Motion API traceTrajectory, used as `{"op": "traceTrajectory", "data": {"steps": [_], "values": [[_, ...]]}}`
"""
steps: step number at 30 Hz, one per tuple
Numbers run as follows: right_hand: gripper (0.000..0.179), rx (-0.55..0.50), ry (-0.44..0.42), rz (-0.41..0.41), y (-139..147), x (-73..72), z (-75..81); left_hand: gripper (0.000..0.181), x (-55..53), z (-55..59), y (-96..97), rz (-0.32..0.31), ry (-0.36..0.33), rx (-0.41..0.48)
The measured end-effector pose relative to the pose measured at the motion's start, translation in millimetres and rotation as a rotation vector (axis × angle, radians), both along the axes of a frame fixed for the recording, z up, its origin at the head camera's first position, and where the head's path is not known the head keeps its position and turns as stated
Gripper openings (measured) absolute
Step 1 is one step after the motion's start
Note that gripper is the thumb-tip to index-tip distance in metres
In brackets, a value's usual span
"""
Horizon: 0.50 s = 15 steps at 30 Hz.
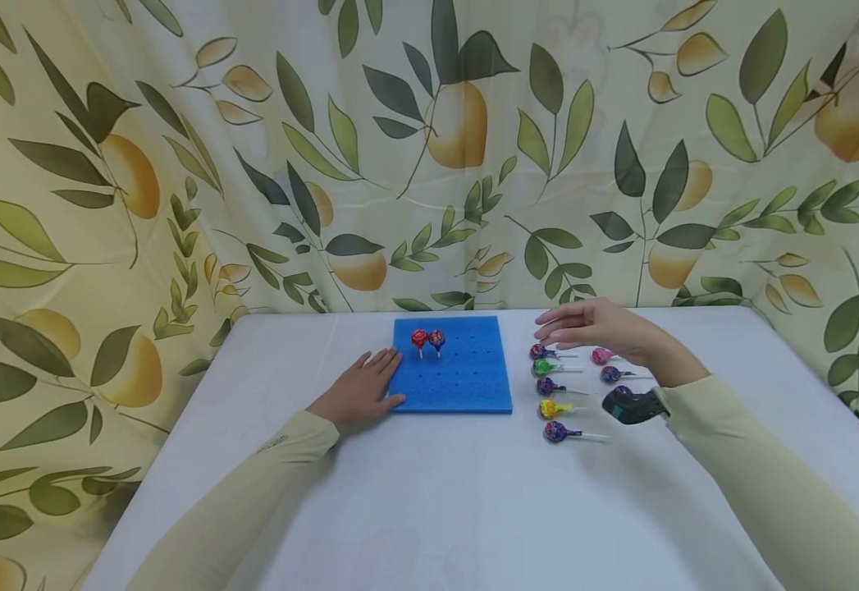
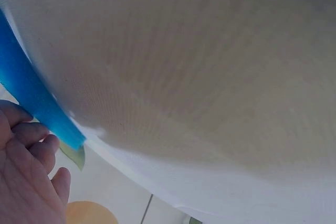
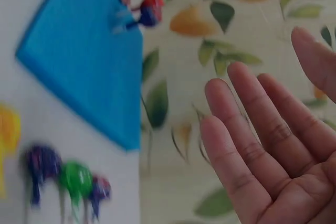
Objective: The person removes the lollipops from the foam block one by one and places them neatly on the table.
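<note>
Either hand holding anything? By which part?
Nothing is held. The left hand rests at the left edge of the blue board; the right hand hovers empty near the lollipops.

On my head feed the light is soft and even, seemingly from above; the white table [image 1: 436, 509] reads bright, with faint, diffuse shadows beside both sleeves [image 1: 237, 501]. My left-wrist feed is dimmer: grey shade covers most of the table, paling toward its edge by the curtain [image 2: 126, 198]. On my right-wrist feed, the lollipops [image 3: 43, 161] and blue board [image 3: 84, 51] blur, while the right hand [image 3: 273, 161] looks sharper.
</note>
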State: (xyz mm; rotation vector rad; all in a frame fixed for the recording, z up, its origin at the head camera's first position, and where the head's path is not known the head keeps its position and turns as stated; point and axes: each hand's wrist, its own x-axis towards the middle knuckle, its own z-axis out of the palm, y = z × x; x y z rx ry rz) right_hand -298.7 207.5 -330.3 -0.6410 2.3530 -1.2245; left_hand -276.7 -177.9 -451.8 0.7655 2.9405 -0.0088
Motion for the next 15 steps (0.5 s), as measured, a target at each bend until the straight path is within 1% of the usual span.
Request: {"op": "traceTrajectory", "data": {"steps": [5, 7, 10, 15], "values": [[0.044, -0.107, -0.104, 0.027, -51, -4.2, -24.6, 0.077, 0.2, -1.1, -0.3, 0.003, 0.001, -0.01], [0.042, -0.15, -0.135, 0.009, -71, -3.1, -35.7, 0.077, 0.2, -1.3, -0.3, 0.005, 0.002, -0.014], [0.043, -0.219, -0.171, -0.052, -96, 0.0, -51.3, 0.077, 0.4, -0.6, 0.0, 0.012, 0.001, -0.023], [0.044, -0.315, -0.228, -0.182, -130, 3.6, -73.6, 0.077, 1.3, 2.7, 0.7, 0.008, 0.002, -0.014]]}}
